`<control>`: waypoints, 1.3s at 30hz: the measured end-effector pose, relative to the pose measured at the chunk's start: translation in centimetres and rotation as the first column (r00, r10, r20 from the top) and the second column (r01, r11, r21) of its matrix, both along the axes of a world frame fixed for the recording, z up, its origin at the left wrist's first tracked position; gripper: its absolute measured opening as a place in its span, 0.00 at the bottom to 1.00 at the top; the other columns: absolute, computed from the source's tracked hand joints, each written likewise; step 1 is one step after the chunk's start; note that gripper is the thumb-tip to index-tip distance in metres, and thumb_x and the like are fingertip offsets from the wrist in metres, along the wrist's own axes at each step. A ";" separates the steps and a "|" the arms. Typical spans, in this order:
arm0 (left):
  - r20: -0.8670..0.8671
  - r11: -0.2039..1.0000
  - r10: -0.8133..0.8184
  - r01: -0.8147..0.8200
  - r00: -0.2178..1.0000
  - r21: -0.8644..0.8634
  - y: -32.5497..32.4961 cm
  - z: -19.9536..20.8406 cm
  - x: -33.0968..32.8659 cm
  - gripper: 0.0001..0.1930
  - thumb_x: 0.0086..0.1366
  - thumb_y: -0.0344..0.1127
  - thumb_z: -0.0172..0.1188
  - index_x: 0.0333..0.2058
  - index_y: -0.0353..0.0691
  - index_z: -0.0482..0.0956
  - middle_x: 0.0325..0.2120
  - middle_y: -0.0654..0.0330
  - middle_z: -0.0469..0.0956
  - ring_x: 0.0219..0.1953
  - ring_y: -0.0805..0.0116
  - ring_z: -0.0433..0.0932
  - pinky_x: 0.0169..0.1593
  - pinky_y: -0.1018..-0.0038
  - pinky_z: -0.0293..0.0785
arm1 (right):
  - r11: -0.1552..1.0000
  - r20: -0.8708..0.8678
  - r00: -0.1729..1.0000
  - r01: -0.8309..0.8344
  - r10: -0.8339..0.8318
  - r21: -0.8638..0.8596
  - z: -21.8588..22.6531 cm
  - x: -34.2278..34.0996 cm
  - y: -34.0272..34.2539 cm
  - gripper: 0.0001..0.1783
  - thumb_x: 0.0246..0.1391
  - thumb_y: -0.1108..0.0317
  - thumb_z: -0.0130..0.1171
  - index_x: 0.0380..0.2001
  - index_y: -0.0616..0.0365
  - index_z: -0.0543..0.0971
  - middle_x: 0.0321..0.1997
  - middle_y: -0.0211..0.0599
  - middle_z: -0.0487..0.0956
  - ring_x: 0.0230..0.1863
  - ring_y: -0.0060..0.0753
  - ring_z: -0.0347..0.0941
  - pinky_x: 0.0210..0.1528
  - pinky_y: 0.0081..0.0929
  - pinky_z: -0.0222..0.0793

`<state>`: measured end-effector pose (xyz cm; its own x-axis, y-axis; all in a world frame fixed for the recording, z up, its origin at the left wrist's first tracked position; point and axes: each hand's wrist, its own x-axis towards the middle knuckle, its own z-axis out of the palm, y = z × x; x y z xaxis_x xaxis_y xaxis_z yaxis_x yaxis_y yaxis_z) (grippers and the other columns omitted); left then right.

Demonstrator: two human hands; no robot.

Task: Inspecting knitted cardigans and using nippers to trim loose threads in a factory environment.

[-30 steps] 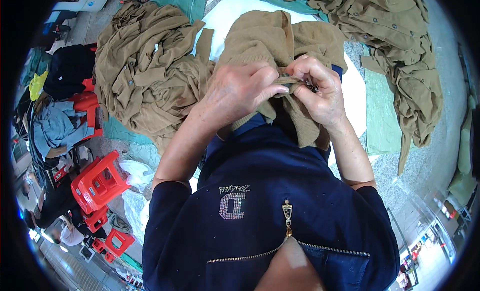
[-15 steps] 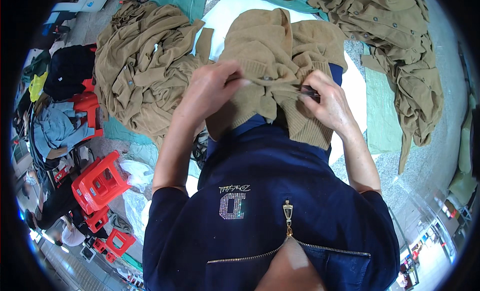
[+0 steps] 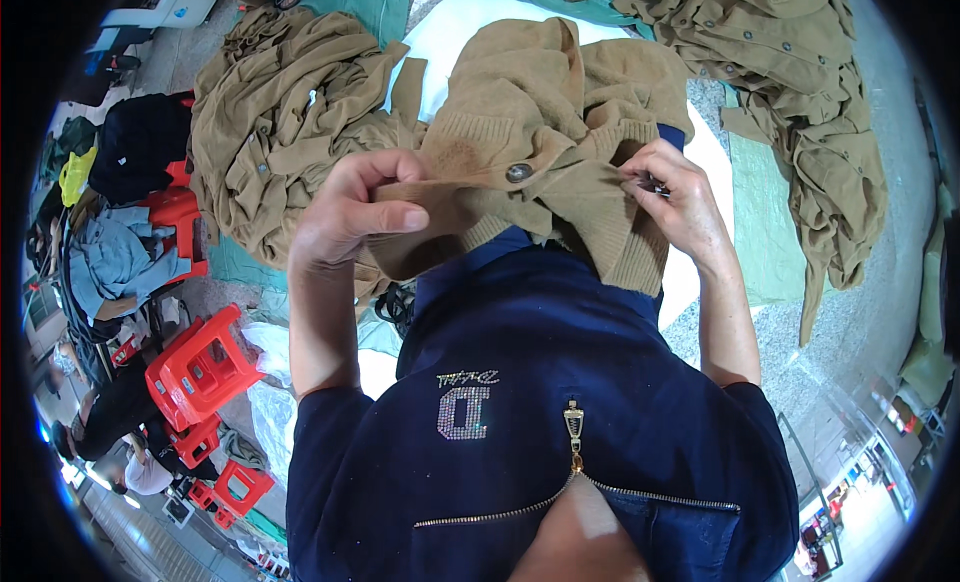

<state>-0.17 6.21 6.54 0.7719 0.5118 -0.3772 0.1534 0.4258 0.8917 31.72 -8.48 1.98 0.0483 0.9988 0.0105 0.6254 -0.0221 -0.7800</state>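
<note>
A brown knitted cardigan (image 3: 510, 92) with ribbed edges lies over my lap and the white surface in front of me. My left hand (image 3: 355, 207) is closed on its button edge, thumb on top, fingers partly under the cloth. One dark round button (image 3: 518, 172) shows on the edge stretched between my hands. At the other end, my right hand (image 3: 675, 192) pinches the same edge. A small dark tool (image 3: 652, 186) pokes out among the right fingers; most of it is covered, so its kind cannot be made out.
A large heap of brown garments (image 3: 290, 132) lies to the left, and more buttoned brown garments (image 3: 780, 52) lie at the far right. Red plastic stools (image 3: 205, 372) stand at the left, beside clear plastic bags (image 3: 272, 412). Green sheeting (image 3: 765, 222) covers part of the floor.
My left hand has moved left and down, turning as it draws the cardigan's edge out. The button now shows plainly. My right hand has shifted slightly right.
</note>
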 end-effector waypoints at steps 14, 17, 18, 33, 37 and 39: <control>0.183 0.981 0.165 -0.141 0.969 -0.135 -0.1 -0.3 2.8 0.12 0.53 0.34 0.68 0.31 0.37 0.74 0.31 0.62 0.73 0.32 0.74 0.71 0.37 0.79 0.67 | 0.744 0.418 0.887 -0.143 -0.196 0.652 2.4 -0.2 0.5 0.11 0.30 0.77 0.61 0.24 0.58 0.74 0.32 0.36 0.76 0.31 0.38 0.75 0.29 0.31 0.71; 0.212 0.964 0.259 -0.236 0.942 -0.125 -1.2 0.7 5.0 0.09 0.58 0.27 0.65 0.37 0.34 0.79 0.29 0.62 0.80 0.30 0.77 0.78 0.35 0.81 0.74 | 0.518 0.376 0.924 -0.286 -0.075 0.806 3.9 -1.7 1.9 0.12 0.26 0.75 0.61 0.22 0.60 0.73 0.31 0.40 0.76 0.27 0.38 0.75 0.25 0.29 0.72; 0.188 0.968 0.248 -0.238 0.950 -0.073 -1.6 0.8 5.7 0.09 0.58 0.28 0.65 0.37 0.34 0.79 0.29 0.62 0.80 0.29 0.78 0.78 0.35 0.82 0.74 | 0.509 0.346 0.938 -0.297 -0.004 0.808 4.0 -2.4 2.4 0.12 0.30 0.75 0.63 0.24 0.61 0.74 0.31 0.41 0.76 0.27 0.38 0.75 0.24 0.29 0.71; 0.276 0.813 0.181 -0.302 0.944 0.498 -3.8 1.1 10.5 0.09 0.65 0.30 0.57 0.40 0.31 0.74 0.27 0.62 0.77 0.31 0.78 0.71 0.36 0.78 0.69 | 0.667 0.210 0.960 -0.279 0.184 0.691 1.4 -4.8 2.2 0.17 0.34 0.73 0.64 0.33 0.59 0.78 0.31 0.37 0.71 0.25 0.34 0.71 0.22 0.25 0.68; -0.088 0.836 -0.010 0.057 0.996 0.546 -2.6 -0.4 11.0 0.09 0.65 0.32 0.55 0.40 0.32 0.72 0.31 0.59 0.75 0.35 0.75 0.71 0.41 0.75 0.68 | 0.682 0.269 0.944 -0.324 0.189 0.655 1.2 -4.4 1.8 0.18 0.34 0.73 0.64 0.35 0.59 0.78 0.31 0.38 0.71 0.25 0.34 0.71 0.22 0.26 0.68; -0.092 0.814 -0.088 0.125 0.992 0.567 -2.9 -1.7 10.6 0.10 0.66 0.35 0.55 0.40 0.33 0.71 0.30 0.58 0.74 0.34 0.74 0.70 0.41 0.75 0.68 | 0.673 0.290 0.934 -0.351 0.206 0.651 0.8 -3.9 1.5 0.19 0.33 0.74 0.63 0.35 0.60 0.77 0.32 0.38 0.71 0.26 0.35 0.72 0.23 0.27 0.69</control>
